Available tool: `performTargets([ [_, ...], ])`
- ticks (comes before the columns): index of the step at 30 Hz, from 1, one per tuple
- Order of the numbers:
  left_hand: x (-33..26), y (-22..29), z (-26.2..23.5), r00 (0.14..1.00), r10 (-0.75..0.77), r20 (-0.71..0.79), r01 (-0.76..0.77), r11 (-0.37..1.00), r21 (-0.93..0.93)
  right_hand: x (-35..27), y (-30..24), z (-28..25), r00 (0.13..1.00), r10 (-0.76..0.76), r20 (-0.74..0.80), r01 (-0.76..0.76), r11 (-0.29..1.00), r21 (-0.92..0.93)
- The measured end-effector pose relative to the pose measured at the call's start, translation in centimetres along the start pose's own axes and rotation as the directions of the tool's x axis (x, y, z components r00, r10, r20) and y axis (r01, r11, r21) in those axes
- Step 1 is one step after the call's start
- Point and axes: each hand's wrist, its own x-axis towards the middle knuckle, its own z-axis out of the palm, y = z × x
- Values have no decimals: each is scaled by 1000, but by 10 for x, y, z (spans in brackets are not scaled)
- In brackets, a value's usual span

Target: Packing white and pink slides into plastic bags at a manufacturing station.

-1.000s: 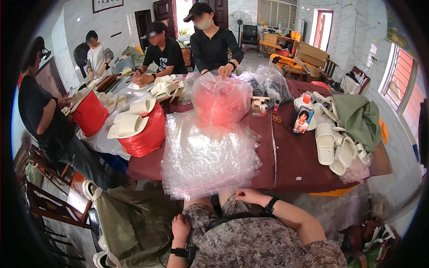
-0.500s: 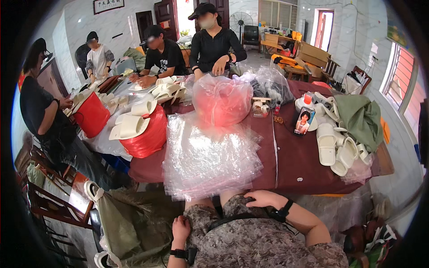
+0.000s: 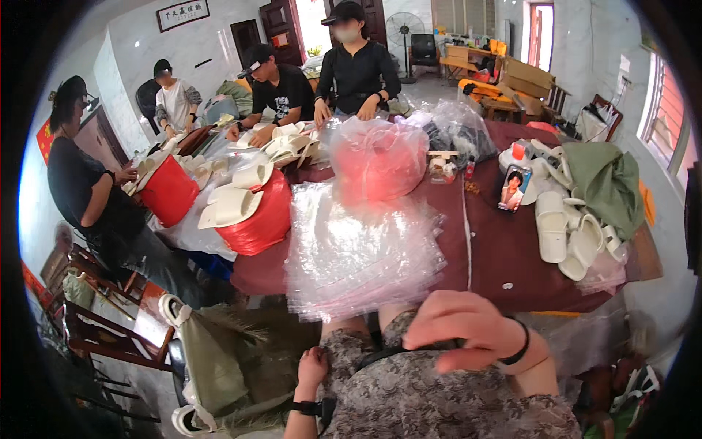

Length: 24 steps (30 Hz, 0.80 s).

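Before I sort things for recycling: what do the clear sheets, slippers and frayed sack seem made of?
Clear sheets: probably thin plastic film, glossy; see-through, with bright glints.
Slippers: perhaps moulded foam or rubber, fairly matte; thick, smooth cream surfaces.
Frayed sack: likely woven, dull; loose threads stick out. Plastic or natural fibre is unclear.

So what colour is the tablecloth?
The tablecloth is dark maroon, as the head view shows.

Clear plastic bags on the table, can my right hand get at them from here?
Probably yes: the right hand looks empty, and nothing visible blocks the near edge of the clear plastic bags.
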Motion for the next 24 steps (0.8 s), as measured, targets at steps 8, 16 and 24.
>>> performTargets([
  [8, 46, 91, -123, 918, 62, 393, 96, 924, -370, 47, -61, -7, 974, -186, -125, 224, 801, 554],
  [16, 187, 85, -232, 923, 169, -345, -266, 929, -257, 56, -32, -34, 978, -206, 30, 157, 824, 545],
  [24, 319, 52, -282, 831, 82, -551, -58, 996, 60, 57, 11, -75, 953, -234, 193, 107, 854, 510],
])
